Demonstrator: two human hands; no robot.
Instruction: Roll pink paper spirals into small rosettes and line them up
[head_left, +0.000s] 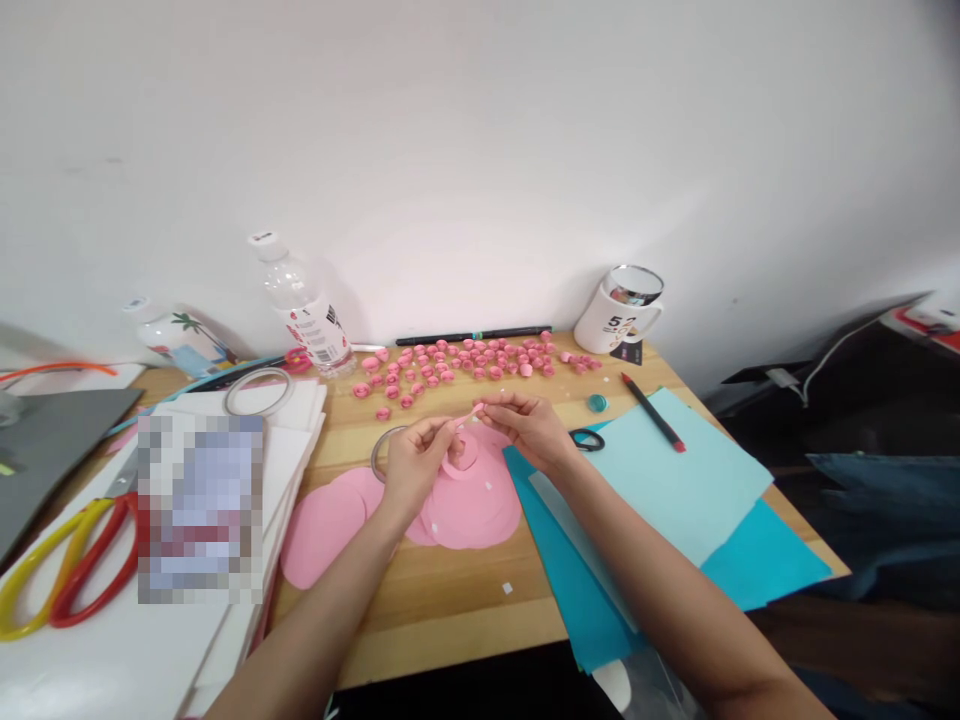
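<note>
Over the middle of the desk, my left hand [414, 462] and my right hand [531, 428] pinch a narrow pink paper strip [470, 414] between them. The right fingertips are closed on its end, where a small roll seems to form. A curled length of pink paper [466, 455] hangs below the left fingers, partly hidden by them. Under both hands lies a pile of pink paper circles [476, 515], with another pink circle [324, 535] to the left. Many small rolled pink paper flowers [491, 372] are spread out behind my hands.
Black-handled scissors [589, 440] lie by blue paper sheets [675, 480] with a black marker [654, 415]. A mug [611, 318] and a bottle [315, 320] stand near the wall. Red-and-yellow scissors [97, 570] rest on white paper [105, 665]. A tape ring [379, 455] sits beside my left hand.
</note>
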